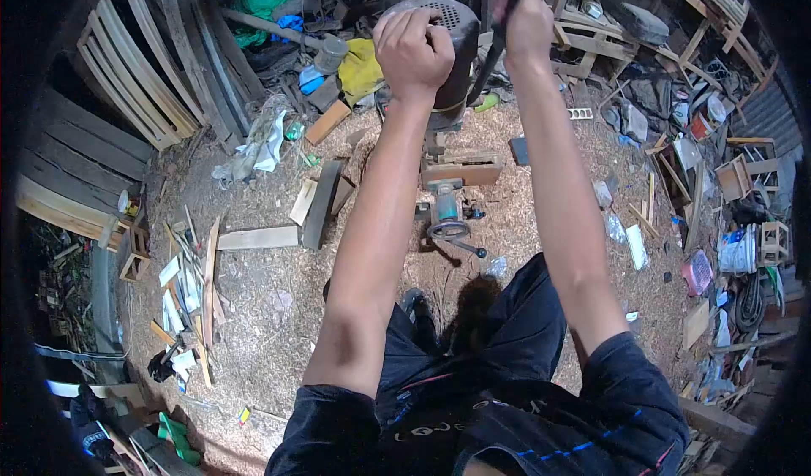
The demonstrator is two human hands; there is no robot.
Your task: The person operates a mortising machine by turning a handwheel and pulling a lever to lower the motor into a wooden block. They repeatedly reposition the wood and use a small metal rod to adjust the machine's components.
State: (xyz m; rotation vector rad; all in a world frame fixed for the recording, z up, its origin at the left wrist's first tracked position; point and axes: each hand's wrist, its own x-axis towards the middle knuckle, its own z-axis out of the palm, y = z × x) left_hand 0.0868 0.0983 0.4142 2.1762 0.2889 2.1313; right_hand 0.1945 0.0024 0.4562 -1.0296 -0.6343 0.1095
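My left hand [415, 52] is curled on the upper side of a dark cylindrical machine housing [454, 62] with a perforated top. Its fingers are bent, and whatever lies under them is hidden. Higher up to the right, my right hand [527, 21] is closed round a dark bar or lever [490, 69] that slopes down beside the housing. Below the housing, a wooden block [463, 170] lies on the machine's base, and a green vise-like part with a handwheel [448, 229] stands nearer to me.
Wood shavings cover the floor [262, 307]. Boards [317, 206] and thin offcuts [203, 282] lie at the left. Curved slats [139, 70] lean at the upper left. A white bucket [737, 250] and small wooden frames [773, 241] stand at the right.
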